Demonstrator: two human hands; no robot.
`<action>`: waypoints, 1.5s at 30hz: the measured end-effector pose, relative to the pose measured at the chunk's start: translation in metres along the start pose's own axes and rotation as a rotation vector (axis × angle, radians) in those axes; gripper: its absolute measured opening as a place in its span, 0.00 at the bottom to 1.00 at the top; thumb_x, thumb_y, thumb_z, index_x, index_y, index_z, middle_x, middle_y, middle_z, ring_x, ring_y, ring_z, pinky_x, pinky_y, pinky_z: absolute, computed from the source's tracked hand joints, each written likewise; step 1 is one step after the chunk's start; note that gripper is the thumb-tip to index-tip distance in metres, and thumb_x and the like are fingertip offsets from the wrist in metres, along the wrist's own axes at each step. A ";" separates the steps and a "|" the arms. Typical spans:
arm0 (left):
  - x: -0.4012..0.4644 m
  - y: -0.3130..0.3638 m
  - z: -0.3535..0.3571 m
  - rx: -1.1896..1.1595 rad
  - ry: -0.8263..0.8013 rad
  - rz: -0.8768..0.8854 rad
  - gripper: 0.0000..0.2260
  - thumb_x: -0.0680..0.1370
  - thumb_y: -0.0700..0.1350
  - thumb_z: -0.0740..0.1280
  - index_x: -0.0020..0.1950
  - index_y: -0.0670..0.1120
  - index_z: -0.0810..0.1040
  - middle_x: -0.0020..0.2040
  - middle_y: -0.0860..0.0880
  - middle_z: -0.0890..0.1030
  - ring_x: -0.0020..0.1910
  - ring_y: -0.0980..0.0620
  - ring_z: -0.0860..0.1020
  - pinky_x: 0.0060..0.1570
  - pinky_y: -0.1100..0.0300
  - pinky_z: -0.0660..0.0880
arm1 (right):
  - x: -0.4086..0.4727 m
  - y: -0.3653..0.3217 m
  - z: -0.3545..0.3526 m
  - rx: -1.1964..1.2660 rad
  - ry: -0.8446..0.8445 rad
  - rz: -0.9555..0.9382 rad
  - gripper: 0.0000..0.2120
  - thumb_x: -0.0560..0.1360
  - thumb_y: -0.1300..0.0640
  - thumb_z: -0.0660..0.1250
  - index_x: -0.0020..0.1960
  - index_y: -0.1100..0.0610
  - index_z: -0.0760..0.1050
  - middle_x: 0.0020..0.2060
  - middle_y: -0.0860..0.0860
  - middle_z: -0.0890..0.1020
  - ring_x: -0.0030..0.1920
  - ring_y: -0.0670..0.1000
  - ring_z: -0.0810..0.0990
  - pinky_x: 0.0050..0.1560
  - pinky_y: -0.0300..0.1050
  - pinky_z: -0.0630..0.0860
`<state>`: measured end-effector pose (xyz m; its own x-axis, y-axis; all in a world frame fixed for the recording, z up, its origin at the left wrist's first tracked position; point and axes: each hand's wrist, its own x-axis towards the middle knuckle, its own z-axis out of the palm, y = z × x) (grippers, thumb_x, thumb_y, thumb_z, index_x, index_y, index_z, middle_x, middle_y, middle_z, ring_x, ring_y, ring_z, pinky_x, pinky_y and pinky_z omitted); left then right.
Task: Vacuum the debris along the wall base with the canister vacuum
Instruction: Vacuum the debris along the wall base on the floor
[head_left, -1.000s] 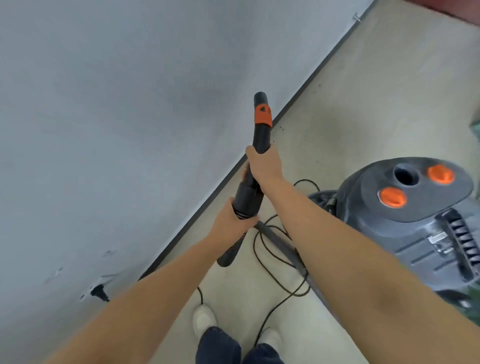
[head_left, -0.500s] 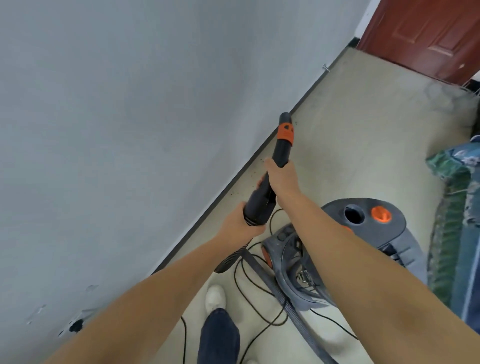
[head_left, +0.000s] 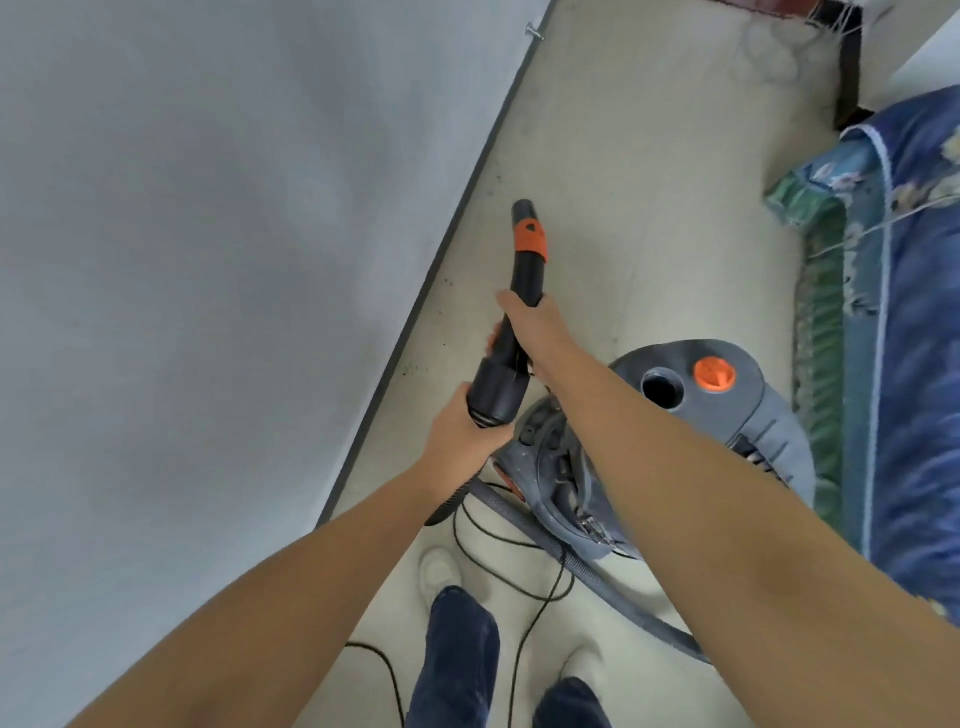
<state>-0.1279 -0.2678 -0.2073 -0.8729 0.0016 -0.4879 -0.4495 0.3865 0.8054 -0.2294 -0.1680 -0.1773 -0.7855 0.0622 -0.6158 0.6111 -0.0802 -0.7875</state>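
Both hands, left hand (head_left: 460, 428) and right hand (head_left: 530, 330), grip the nozzle (head_left: 514, 312) at frame centre; the cord (head_left: 524, 623) looping near the feet could snag.

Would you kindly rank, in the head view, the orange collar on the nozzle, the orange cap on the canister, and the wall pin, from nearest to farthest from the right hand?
From the right hand:
1. Orange collar, just ahead on the nozzle.
2. Orange cap, to the right, on top of the canister.
3. Wall pin, far ahead at the wall base.
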 end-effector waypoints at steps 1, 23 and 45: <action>0.002 0.001 0.010 0.018 -0.001 0.012 0.12 0.70 0.40 0.72 0.51 0.42 0.74 0.36 0.51 0.76 0.37 0.50 0.76 0.37 0.60 0.71 | 0.001 0.000 -0.013 -0.032 0.005 -0.008 0.09 0.80 0.52 0.63 0.50 0.57 0.68 0.35 0.55 0.76 0.33 0.53 0.77 0.38 0.49 0.79; -0.087 -0.020 0.165 0.048 0.202 -0.047 0.15 0.73 0.40 0.72 0.51 0.53 0.69 0.44 0.51 0.77 0.44 0.50 0.76 0.46 0.56 0.73 | -0.045 0.152 -0.345 -1.261 0.114 -0.104 0.30 0.77 0.33 0.55 0.59 0.60 0.69 0.45 0.57 0.80 0.44 0.59 0.78 0.44 0.51 0.75; -0.105 -0.041 0.128 0.178 0.040 0.010 0.12 0.72 0.40 0.72 0.51 0.42 0.72 0.36 0.48 0.75 0.35 0.50 0.74 0.38 0.56 0.72 | -0.148 0.236 -0.374 -0.920 0.546 0.229 0.29 0.78 0.37 0.56 0.55 0.64 0.75 0.48 0.63 0.80 0.52 0.63 0.77 0.44 0.49 0.67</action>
<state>0.0061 -0.1657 -0.2324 -0.8854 -0.0292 -0.4638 -0.4036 0.5434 0.7361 0.0680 0.1761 -0.2812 -0.6331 0.5916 -0.4992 0.7551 0.6140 -0.2299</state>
